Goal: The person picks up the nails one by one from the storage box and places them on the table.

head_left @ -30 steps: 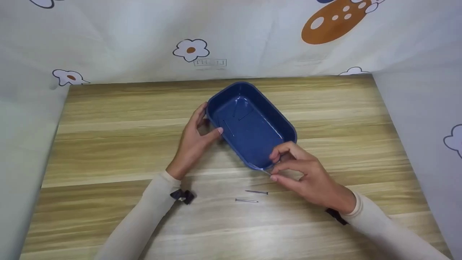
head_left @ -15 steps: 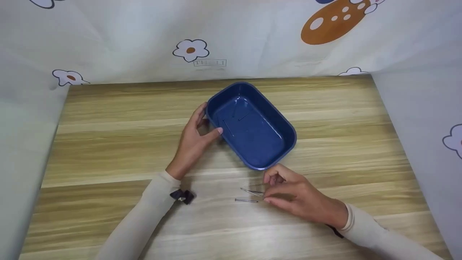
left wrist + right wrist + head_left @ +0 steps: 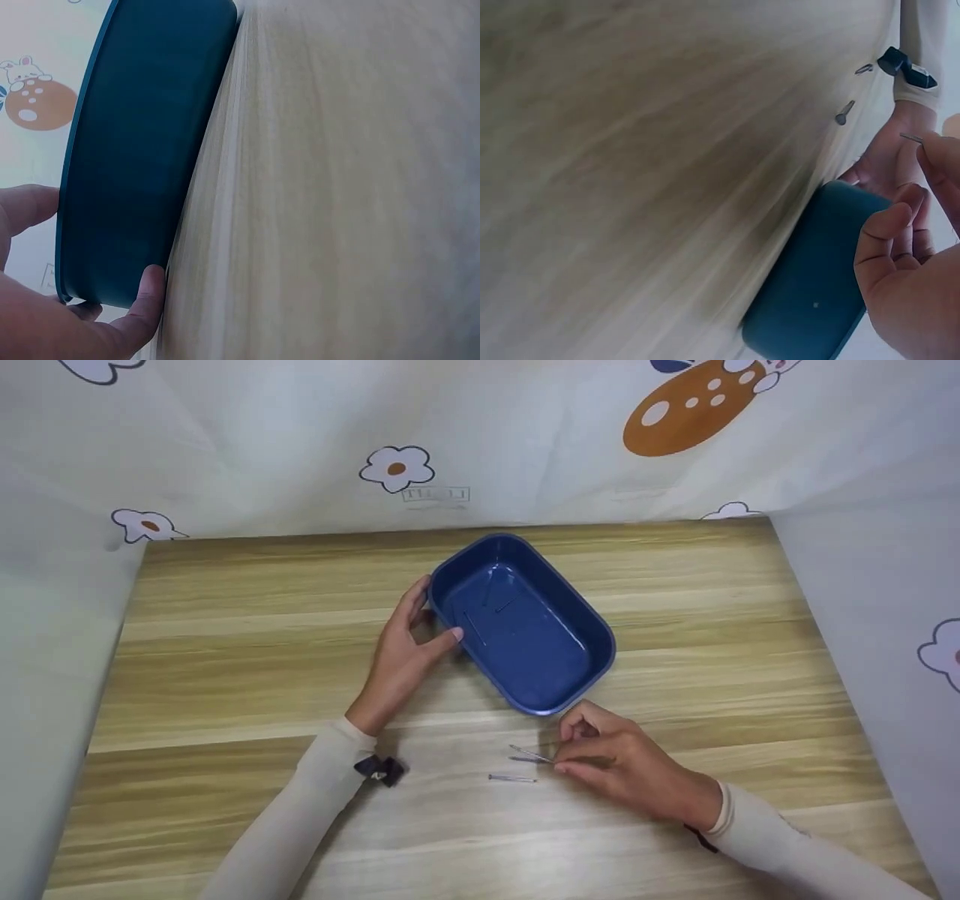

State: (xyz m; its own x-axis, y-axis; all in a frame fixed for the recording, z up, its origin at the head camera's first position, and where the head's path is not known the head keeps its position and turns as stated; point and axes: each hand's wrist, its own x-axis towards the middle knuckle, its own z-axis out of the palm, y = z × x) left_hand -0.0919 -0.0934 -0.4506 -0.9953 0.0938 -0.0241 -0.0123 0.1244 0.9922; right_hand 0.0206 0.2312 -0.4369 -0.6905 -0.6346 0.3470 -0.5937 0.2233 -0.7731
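My left hand (image 3: 401, 656) grips the left end of a blue plastic basin (image 3: 600, 649), its thumb at the near rim and its fingers along the outer wall. In the left wrist view, fingertips press on the side of the basin (image 3: 142, 150). My right hand (image 3: 626, 761) pinches a thin metal nail (image 3: 529, 751) between thumb and forefinger, just in front of the basin's near corner. The held nail (image 3: 911, 138) also shows in the right wrist view, above the table. Beneath it lies a second nail (image 3: 525, 759), and a third nail (image 3: 510, 778) rests closer to me.
Several thin nails, one of them a dark nail (image 3: 475, 628), lie on the basin's floor. The wood-grain table (image 3: 262, 660) is bordered by a patterned white cloth (image 3: 285, 450) at the back and sides. Dark wrist mounts, such as the strap (image 3: 381, 770), are on both sleeves.
My right hand has moved from the basin's near rim down toward me, the pinched nail now over the nails on the table. My left hand and the basin have stayed put.
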